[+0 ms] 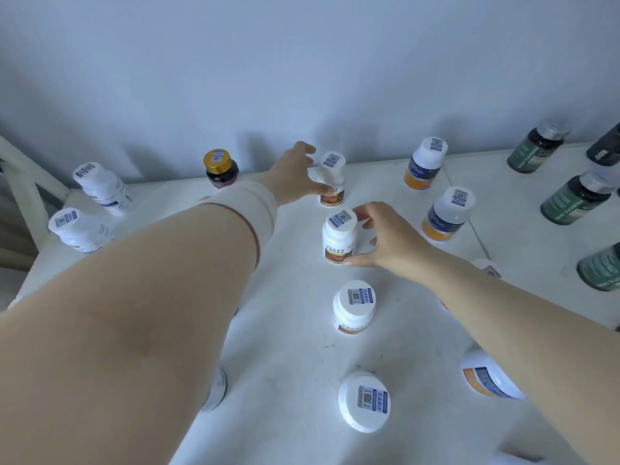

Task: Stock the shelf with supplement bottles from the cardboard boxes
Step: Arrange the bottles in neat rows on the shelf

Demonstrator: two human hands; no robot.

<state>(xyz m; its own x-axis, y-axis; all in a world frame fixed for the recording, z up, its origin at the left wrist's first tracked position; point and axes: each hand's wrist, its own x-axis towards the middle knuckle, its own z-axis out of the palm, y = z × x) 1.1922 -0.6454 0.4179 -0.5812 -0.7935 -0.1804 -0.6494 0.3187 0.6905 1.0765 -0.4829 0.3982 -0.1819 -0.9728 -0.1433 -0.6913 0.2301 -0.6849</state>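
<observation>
At the far left, two white bottles stood leaning in our wide view on the white shelf. Next to them, against the wall, was a dark bottle with a gold cap.

Then came the left hand, stretched well out with a white wristband on its forearm. Its grip was wrapped round the far red-label bottle, thumb on the label and fingers curved toward the back. That bottle stood upright near the wall.

Just in front of it stood the near red-label bottle, also upright. The right hand was cupped round its right side, with a fingertip at the cap and the thumb at the foot. We took this grip as closed loosely on the bottle, with a gap at the palm.

Two more white-capped bottles ran toward us in the same line. To the right, two blue-and-orange bottles stood one behind the other. Dark green bottles closed out the right edge.
</observation>
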